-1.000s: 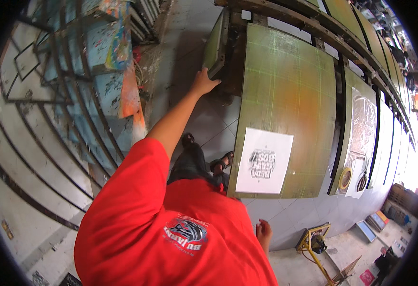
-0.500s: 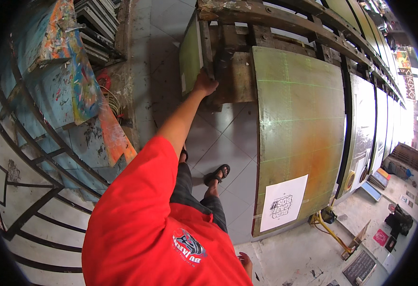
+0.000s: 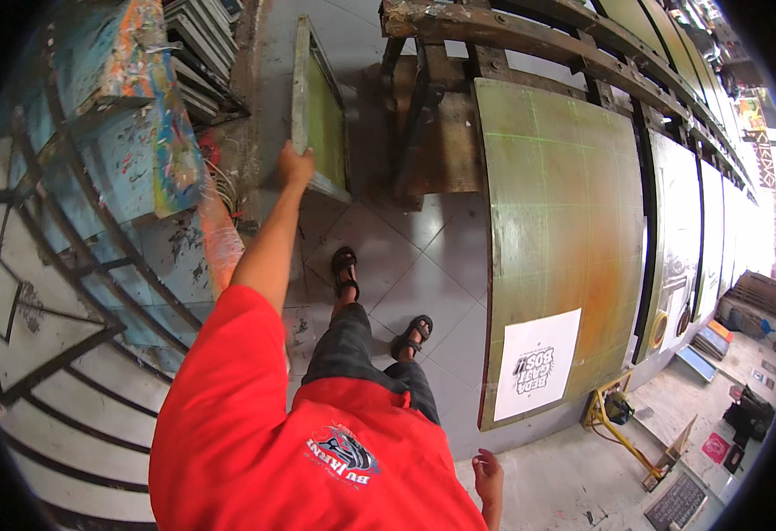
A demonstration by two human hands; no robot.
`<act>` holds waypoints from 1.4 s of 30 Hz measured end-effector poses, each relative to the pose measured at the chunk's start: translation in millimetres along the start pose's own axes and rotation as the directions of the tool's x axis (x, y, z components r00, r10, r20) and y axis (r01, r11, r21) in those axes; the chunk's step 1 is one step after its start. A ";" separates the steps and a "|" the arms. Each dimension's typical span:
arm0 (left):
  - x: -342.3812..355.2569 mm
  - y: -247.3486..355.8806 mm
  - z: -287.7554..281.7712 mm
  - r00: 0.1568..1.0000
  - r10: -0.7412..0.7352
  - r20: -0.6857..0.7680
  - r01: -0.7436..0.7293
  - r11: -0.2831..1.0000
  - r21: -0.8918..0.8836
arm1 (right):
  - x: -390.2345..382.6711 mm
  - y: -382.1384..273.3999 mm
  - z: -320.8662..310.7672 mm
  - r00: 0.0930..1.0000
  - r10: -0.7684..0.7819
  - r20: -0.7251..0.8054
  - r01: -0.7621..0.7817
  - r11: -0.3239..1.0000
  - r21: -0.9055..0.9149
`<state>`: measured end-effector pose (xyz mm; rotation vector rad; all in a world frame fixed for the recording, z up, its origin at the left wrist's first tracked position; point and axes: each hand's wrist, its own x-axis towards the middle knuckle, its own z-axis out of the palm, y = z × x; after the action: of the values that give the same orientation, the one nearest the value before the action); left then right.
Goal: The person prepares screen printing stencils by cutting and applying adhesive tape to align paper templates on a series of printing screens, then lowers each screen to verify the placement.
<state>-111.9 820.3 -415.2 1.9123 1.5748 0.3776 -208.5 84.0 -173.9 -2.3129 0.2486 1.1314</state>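
Note:
My left arm reaches forward in a red sleeve. At its end my left hand (image 3: 296, 165) is closed on the near edge of a screen-printing frame (image 3: 328, 119). The frame has a pale, worn border and green mesh, and it stands tilted on edge above the tiles, left of a dark wooden rack (image 3: 494, 26). Down at my right side hangs my right hand (image 3: 488, 476), empty, its fingers loosely bent and apart.
A large green-coated screen (image 3: 565, 239) leans on the rack, with a white printed sheet (image 3: 536, 367) at its lower part. To the left stand a paint-splattered blue table (image 3: 153, 257), stacked frames (image 3: 197, 44) and a curved metal grille (image 3: 69, 301). A yellow metal stand (image 3: 618, 434) is at right.
My left hand has drawn the screen-printing frame leftward, away from the rack, and turned it so more mesh shows. My right hand has come further into view.

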 end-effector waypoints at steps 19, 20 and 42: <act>-496.0 170.5 -621.7 0.955 0.282 0.097 -0.284 0.959 0.018 | -3.5 -205.3 -94.6 -0.078 -0.974 0.213 0.997 -0.079 0.000; -522.8 187.2 -643.7 0.945 0.315 0.094 -0.321 0.945 0.063 | -21.2 -232.5 -94.7 -0.124 -0.976 0.179 0.991 -0.130 -0.024; -911.2 168.5 -566.9 0.104 0.982 -0.159 -0.627 0.189 0.755 | -204.2 -184.9 -213.2 -0.263 -0.951 0.163 0.954 -0.232 0.188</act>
<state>-534.7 94.6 273.7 3.3505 0.5198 1.3848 -121.5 106.4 162.7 -1.3137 -1.5857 0.3596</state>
